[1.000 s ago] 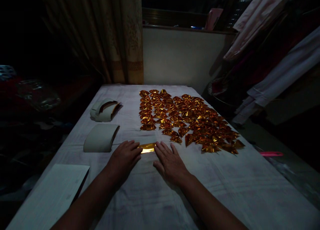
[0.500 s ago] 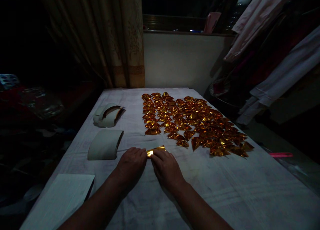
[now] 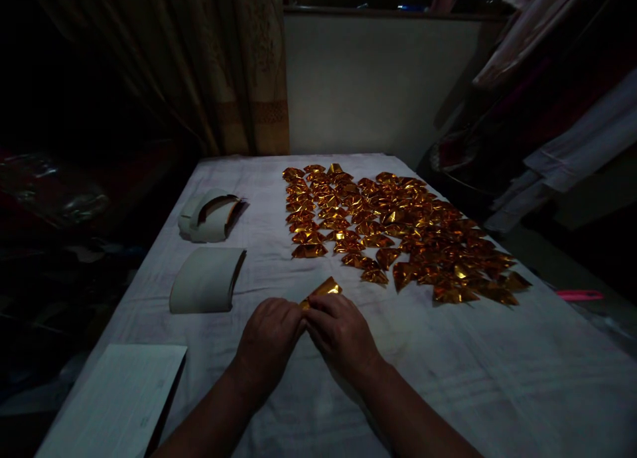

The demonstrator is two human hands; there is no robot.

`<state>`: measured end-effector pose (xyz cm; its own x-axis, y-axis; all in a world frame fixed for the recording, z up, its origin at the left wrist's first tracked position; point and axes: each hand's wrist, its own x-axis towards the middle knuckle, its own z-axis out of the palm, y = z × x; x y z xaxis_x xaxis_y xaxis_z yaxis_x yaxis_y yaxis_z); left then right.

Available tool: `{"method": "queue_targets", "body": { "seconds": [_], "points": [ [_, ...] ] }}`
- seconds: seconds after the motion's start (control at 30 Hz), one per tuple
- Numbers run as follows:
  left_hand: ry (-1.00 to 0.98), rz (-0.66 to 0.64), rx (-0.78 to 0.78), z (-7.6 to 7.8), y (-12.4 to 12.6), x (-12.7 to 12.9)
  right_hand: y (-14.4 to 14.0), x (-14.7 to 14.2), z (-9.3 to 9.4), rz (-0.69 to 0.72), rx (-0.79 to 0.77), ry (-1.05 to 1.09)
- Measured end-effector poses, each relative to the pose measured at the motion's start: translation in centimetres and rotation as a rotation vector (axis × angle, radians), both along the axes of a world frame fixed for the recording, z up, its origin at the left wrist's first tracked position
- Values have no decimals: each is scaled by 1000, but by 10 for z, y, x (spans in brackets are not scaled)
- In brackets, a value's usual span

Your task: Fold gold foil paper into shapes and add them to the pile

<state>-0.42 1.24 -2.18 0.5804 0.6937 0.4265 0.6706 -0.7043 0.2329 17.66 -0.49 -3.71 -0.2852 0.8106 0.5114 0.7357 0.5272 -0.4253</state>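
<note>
A shiny gold foil paper [image 3: 326, 287] is pinched between my two hands, just above the pale cloth. My left hand [image 3: 271, 335] closes on its near left end, fingers bent together. On its right side my right hand [image 3: 341, 332] grips it, thumb and fingers pressed close to the left hand's fingertips. The far end of the foil sticks out beyond my right fingers, tilted up to the right; its near part is hidden by the fingers. Many folded gold foil pieces [image 3: 393, 219] lie in rows and a heap beyond my hands.
Left on the cloth-covered table [image 3: 448, 372] stand a curved stack of grey-white sheets [image 3: 206, 282] and another curved stack [image 3: 213, 219] behind it. A flat white pad [image 3: 114, 391] lies at the near left. A curtain [image 3: 249, 66] and hanging clothes [image 3: 587, 139] flank the table.
The foil paper has turned from nearly level to slanting up to the right. My hands have come together at its near end. The camera view has tipped downward.
</note>
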Motion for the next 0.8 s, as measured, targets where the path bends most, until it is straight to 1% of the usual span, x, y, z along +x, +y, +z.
{"method": "queue_targets", "body": {
  "seconds": [0.07, 0.2, 0.33, 0.43, 0.57, 0.8],
  "points": [
    [-8, 1, -36, 0, -3, 1, 0, 1, 0, 1, -6, 21],
    [-58, 9, -174, 0, -4, -4, -1, 2, 1, -5, -50, 67],
    [-98, 98, -258, -1, -3, -5, -2, 2, 4, 6, -99, 103],
    [-102, 154, -290, -2, -3, 0, -2, 2, 5, -13, -141, 95],
    [-103, 203, -301, -1, -4, 6, -1, 1, 4, -88, -175, 8],
    [-110, 219, -312, -1, -1, 8, 2, -1, 5, -175, -222, -75]
  ]
}}
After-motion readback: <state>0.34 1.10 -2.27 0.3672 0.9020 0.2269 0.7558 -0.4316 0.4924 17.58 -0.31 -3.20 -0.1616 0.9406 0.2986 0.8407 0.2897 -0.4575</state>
